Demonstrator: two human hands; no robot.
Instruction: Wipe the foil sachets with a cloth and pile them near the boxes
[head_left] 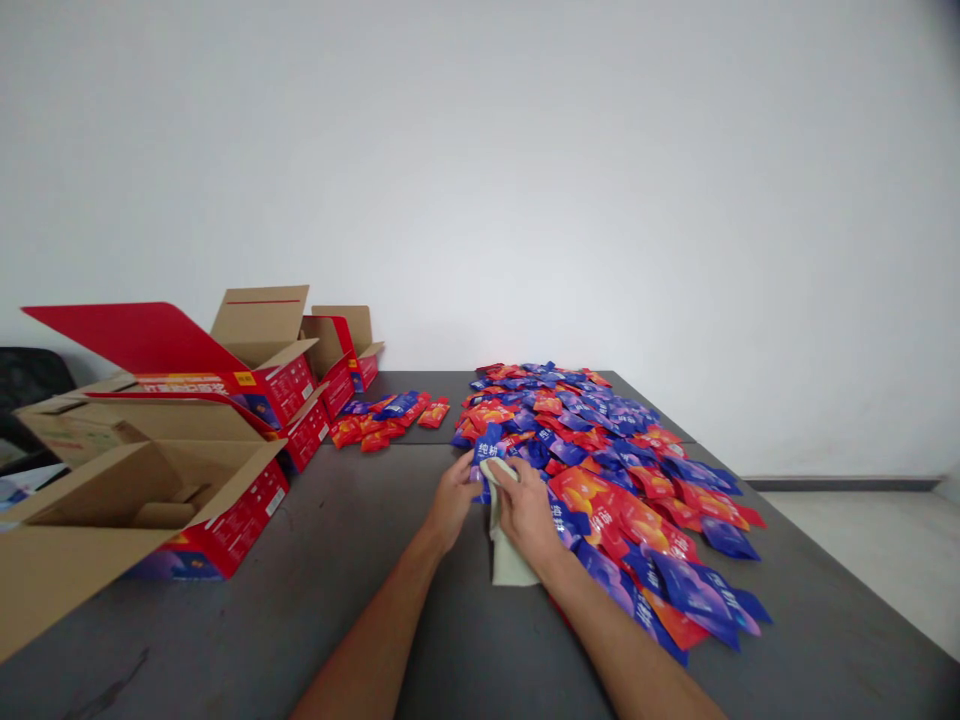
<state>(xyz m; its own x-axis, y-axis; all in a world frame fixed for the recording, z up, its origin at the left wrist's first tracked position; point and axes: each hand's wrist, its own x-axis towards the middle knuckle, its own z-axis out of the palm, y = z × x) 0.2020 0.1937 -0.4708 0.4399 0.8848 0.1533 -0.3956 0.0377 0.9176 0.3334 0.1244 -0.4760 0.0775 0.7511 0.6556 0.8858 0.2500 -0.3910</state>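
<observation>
Near the middle of the dark table, my left hand (452, 500) grips the left edge of a blue pouch (489, 443) with white lettering. My right hand (527, 507) is closed on a pale cloth (510, 562), pressing it against the front of that pouch. The cloth's loose end hangs down below my fingers. Just right of my hands spreads a large heap of red pouches (589, 490) and blue pouches (686, 585), several overlapping my right forearm's side. The lower part of the held pouch is hidden behind my fingers and the cloth.
Open red cartons (247, 525) line the table's left side, their flaps sticking out. A smaller pile of red and blue pouches (371, 428) lies beside them. The dark table (352, 530) reaches back to a white wall (480, 180). A black chair (34, 380) stands far left.
</observation>
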